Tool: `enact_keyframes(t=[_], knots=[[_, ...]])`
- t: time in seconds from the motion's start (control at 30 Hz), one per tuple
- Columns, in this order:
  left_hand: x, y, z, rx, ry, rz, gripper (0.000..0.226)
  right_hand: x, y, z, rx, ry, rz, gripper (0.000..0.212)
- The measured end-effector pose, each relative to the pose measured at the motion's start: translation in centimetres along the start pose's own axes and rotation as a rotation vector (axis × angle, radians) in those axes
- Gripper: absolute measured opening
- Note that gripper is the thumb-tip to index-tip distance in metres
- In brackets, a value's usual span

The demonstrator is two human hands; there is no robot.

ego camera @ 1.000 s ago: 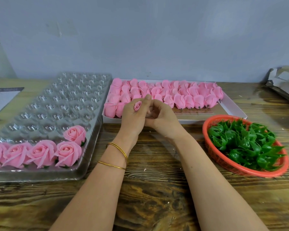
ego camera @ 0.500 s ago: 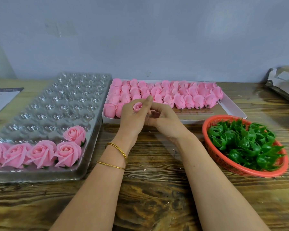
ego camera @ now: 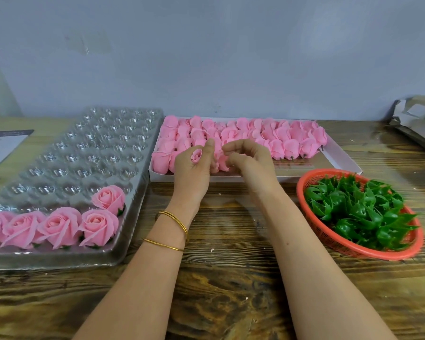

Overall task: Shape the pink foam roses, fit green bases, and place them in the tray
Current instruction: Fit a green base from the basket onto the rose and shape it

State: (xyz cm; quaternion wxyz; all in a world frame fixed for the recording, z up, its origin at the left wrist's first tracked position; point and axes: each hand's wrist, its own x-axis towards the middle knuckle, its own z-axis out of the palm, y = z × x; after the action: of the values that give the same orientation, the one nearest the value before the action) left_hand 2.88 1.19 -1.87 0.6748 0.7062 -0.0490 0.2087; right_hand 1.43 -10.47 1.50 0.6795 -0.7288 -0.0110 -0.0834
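Pulled the right hand [ego camera: 253, 165] away from the pink foam rosebud [ego camera: 196, 155], fingers loosely curled and empty, leaving the bud gripped in the left hand [ego camera: 190, 177] over the white box [ego camera: 231, 179], probably to fetch a green base [ego camera: 349, 209] from the red basket [ego camera: 302, 192].

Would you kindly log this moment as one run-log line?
step: shaping | left hand: grips pink bud | right hand: loosely curled, empty | tray: finished roses at near end | green bases: in basket
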Motion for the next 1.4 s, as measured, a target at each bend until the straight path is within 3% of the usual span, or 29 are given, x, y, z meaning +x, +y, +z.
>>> enact_keyframes(t=[0.23,0.47,0.73,0.83,1.0,1.23,1.4], knots=[[-0.2,0.2,-0.1,0.031,-0.033,-0.045,0.057,0.1,-1.8,-1.4,-0.132,0.177,-0.089,0.019],[-0.3,0.3,-0.1,0.009,-0.031,-0.085,0.055,0.0,-3.6,-4.5,-0.417,0.213,-0.109,0.023],[-0.2,0.2,0.0,-0.025,-0.041,-0.099,0.056,-1.0,-4.6,-9.2,-0.915,0.301,0.046,0.016],[-0.1,0.2,0.0,-0.025,-0.043,-0.105,0.057,-1.2,-4.7,-10.6,-0.977,0.268,0.225,0.020],[0.0,0.1,0.0,-0.022,-0.045,-0.116,0.055,-1.4,-4.5,-12.2,-1.052,0.055,0.466,0.015],[0.0,0.0,0.1,-0.007,-0.032,-0.131,0.056,-1.3,-4.0,-12.7,-1.048,-0.067,0.532,0.020],[0.0,0.3,0.0,0.006,-0.031,-0.148,0.052,-0.8,-3.2,-13.1,-1.016,-0.030,0.526,0.018]])
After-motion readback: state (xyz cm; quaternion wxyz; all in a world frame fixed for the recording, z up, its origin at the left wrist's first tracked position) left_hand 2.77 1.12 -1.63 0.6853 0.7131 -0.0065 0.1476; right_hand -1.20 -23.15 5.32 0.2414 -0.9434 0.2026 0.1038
